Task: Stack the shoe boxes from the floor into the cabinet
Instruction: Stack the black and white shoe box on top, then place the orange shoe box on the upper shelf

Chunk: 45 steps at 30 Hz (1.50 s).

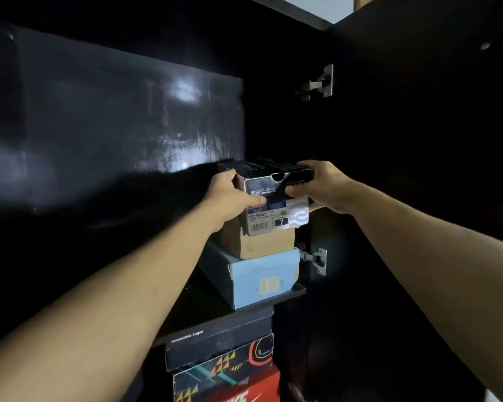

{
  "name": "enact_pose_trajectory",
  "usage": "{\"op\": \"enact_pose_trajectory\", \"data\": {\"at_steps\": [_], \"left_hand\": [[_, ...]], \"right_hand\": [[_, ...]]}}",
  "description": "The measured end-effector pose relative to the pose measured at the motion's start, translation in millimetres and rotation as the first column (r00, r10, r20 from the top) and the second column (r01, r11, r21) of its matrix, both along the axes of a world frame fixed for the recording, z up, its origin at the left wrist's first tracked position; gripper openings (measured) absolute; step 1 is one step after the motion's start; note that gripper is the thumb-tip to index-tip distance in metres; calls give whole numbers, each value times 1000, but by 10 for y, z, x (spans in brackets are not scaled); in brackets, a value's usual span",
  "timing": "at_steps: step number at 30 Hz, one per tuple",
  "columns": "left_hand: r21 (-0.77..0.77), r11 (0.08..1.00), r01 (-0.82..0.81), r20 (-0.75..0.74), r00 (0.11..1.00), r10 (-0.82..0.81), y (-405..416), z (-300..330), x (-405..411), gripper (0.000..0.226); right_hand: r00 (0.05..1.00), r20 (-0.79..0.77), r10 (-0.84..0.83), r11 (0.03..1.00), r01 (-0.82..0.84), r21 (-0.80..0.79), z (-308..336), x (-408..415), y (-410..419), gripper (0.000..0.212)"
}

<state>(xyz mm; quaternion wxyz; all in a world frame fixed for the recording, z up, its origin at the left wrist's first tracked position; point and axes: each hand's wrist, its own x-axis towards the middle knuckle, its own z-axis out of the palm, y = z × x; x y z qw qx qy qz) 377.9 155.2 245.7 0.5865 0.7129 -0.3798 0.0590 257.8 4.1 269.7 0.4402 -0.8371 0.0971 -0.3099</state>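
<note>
The cabinet point(128, 111) is dark inside, its right door point(418, 140) swung open on two hinges point(321, 82). The landmark is the shelf point(288, 294) at mid-height. On it a blue box point(265, 280) lies lowest, a brown box point(262, 245) sits on that, and the Skechers box point(276, 198) sits topmost, its label end facing out and its long axis running back into the cabinet. Under the shelf stand a black box point(218, 343), a patterned box point(224, 369) and a red box point(244, 393).

The left hand point(230, 195) grasps the Skechers box's left side, thumb across the label face; the right hand point(323, 187) grasps its right side, thumb point(296, 191) on the front. Both hands are equally near. The box's front overhangs the brown box slightly, so the coming move is probably a straight push along its length, away from the hands, until the ends line up.
</note>
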Motion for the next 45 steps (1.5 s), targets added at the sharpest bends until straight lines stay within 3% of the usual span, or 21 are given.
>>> {"op": "enact_pose_trajectory", "data": {"at_steps": [4, 7, 9, 13, 18, 24, 31, 37, 42, 43, 45], "left_hand": [[20, 999, -27, 9, 1000, 27, -206, 58, 243, 97], [73, 997, -30, 49, 998, 26, -285, 95, 384, 94], [120, 991, -54, 80, 996, 45, -317, 103, 481, 91], [153, 958, -243, 357, 917, 175, -356, 109, 580, 79], [182, 919, -349, 679, 721, 139, -427, 137, 584, 64], [190, 916, -354, 714, 690, 118, -441, 152, 634, 62], [174, 937, -303, 689, 717, 104, -452, 152, 582, 60], [200, 909, -365, 698, 705, 129, -447, 101, 458, 75], [-81, 929, -361, 801, 531, 277, -488, -106, 101, 45], [-100, 940, -327, 799, 536, 271, -520, -173, -2, 37], [-46, 977, -207, 747, 642, 171, -615, -363, -233, 24]], "right_hand": [[999, 12, 38, 996, -39, 81, -25, 340, -303, 64], [999, 33, 43, 998, -44, 52, -30, 548, -464, 60], [998, 60, 5, 997, 0, -78, -26, 659, -524, 52], [973, 165, -159, 892, 214, -399, -18, 869, -578, 49], [967, 193, -168, 846, 242, -476, -103, 1048, -601, 53], [973, 178, -147, 807, 222, -547, -142, 1097, -649, 58], [966, 124, -225, 766, 254, -590, -115, 1071, -621, 59], [963, 65, -260, 748, 243, -617, -87, 684, -468, 70], [947, 21, -322, 774, 276, -570, -213, 39, -410, 53], [941, -10, -339, 784, 276, -555, -264, -116, -396, 51], [924, -75, -376, 797, 281, -535, -407, -478, -358, 44]]}}
